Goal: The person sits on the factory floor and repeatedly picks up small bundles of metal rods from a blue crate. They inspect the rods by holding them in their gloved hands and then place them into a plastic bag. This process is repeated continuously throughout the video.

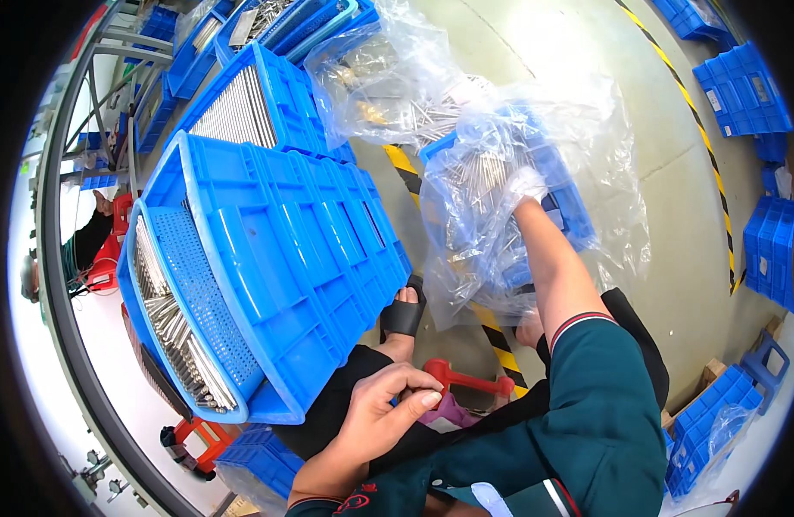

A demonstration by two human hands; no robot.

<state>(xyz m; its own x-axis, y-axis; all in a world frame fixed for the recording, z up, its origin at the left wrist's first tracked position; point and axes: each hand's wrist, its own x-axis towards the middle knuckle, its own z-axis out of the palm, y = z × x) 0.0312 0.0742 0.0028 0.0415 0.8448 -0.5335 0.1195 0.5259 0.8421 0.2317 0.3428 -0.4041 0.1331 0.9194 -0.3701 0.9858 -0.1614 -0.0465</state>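
Note:
My right arm stretches down and forward to a blue crate [571, 202] on the floor lined with crumpled clear plastic [453, 250]. My right hand [526, 184], in what looks like a white glove, is down at the bag beside a heap of thin metal rods [483, 177]. Its fingers are hidden, so I cannot tell whether it grips anything. Over my lap, my left hand [384, 407] is bare and curled, the thumb meeting the bent fingers. Whatever is in that pinch, if anything, is too small to make out.
At my left stands a big blue crate [276, 250], with a blue perforated basket [199, 284] of metal rods at its near end. Beyond it, another crate [306, 112] holds straight rods. A red stool [466, 376] is between my legs. Blue crates [746, 90] line the right side.

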